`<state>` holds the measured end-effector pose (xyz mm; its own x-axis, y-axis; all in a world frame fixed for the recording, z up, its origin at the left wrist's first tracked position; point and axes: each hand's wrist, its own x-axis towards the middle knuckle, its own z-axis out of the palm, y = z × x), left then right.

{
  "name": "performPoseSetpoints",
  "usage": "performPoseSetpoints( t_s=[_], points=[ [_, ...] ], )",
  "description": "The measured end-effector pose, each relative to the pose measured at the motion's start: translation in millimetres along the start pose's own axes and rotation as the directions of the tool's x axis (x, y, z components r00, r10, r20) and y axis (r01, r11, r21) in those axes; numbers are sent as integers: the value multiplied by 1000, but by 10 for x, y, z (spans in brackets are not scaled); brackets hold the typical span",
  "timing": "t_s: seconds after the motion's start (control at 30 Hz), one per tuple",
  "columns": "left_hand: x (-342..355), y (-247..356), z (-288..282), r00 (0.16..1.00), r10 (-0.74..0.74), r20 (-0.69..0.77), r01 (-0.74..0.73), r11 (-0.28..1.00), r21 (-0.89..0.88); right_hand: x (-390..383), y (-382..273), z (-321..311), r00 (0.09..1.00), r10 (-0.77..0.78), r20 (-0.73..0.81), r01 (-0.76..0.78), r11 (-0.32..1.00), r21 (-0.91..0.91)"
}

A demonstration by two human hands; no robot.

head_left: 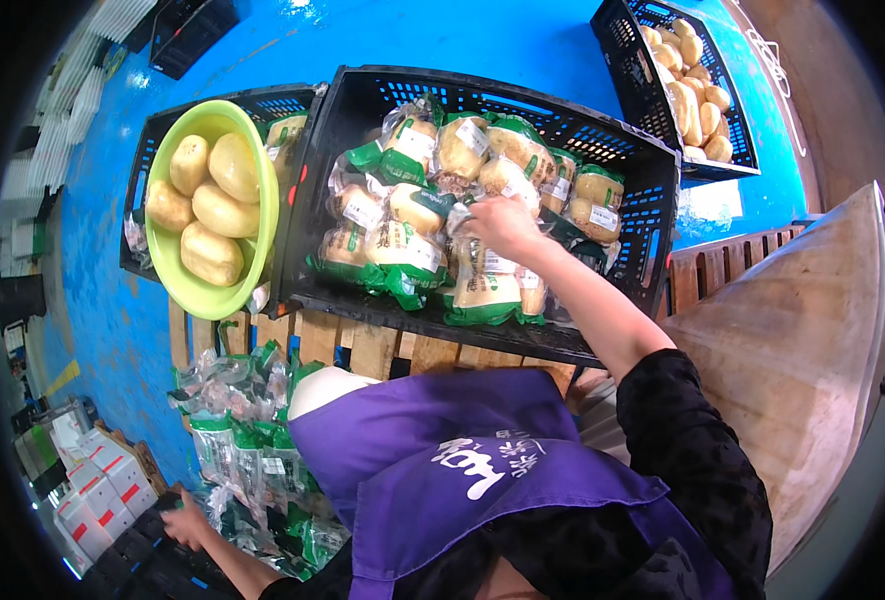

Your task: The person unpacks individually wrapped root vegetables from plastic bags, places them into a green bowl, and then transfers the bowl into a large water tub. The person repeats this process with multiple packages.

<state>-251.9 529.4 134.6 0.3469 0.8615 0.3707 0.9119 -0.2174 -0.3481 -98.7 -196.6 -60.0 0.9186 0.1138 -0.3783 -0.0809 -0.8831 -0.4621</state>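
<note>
My right hand [504,225] reaches into a large black plastic crate [306,262], its fingers closed on the top of a clear and green bag [488,290] of pale tan root vegetables. Several more such bags with white labels, one of them a bag [403,245] left of the hand, lie packed around it. Low on the left, my left hand [187,522] is stretched out to the side beside dark crates, fingers curled. A small dark thing shows at its fingertips, too unclear to name.
A lime-green basin [271,215] of bare tan roots sits tilted on a smaller black crate [135,225]. Green-edged plastic bags [253,450] heap beside my purple apron [423,420]. A crate of loose roots [703,100] stands far right. Wooden pallet slats [373,345] lie beneath.
</note>
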Motion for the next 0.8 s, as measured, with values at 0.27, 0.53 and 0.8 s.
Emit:
performPoseSetpoints(
  t_s=[0.27,0.53,0.8],
  points=[
    [-2613,2655,-2244,309,926,-216,-129,-184,-974,-655,418,-682,986,159,-54,-70,683,727],
    [-4044,3276,-2425,-123,912,-392,249,-354,-901,-714,325,-1051,926,193,-325,360,-193,913],
    [-3799,3346,-2424,136,816,-562,185,-578,-795,-186,173,-513,942,192,-277,335,-443,832]
  ],
)
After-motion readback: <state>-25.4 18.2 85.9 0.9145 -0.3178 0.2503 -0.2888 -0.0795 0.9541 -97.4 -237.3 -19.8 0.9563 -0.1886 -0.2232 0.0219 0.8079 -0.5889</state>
